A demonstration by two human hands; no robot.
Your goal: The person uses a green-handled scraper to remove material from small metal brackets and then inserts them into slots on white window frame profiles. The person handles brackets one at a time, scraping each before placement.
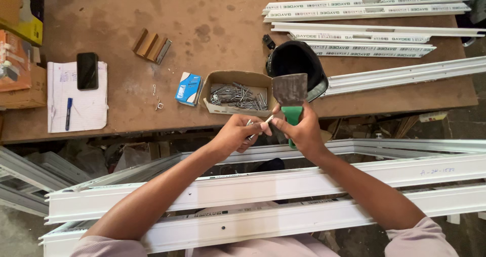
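My right hand (302, 130) grips a green-handled scraper (290, 92), its wide grey blade pointing up, while its thumb and forefinger also pinch one end of a small screw. My left hand (239, 133) holds screws (264, 121), fingertips touching the right hand's. Both hands hover at the front edge of the brown workbench (212, 19), just in front of an open cardboard box of screws (234, 92). Under my forearms lie long white plastic frame profiles (263, 186).
A black bowl-shaped object (296, 59) sits behind the scraper. More white profiles (364, 6) lie at the bench's back right. A small blue box (188, 88), wooden blocks (151, 45), a notepad (91, 110) with phone (87, 71) and pen (68, 113), and cartons at far left.
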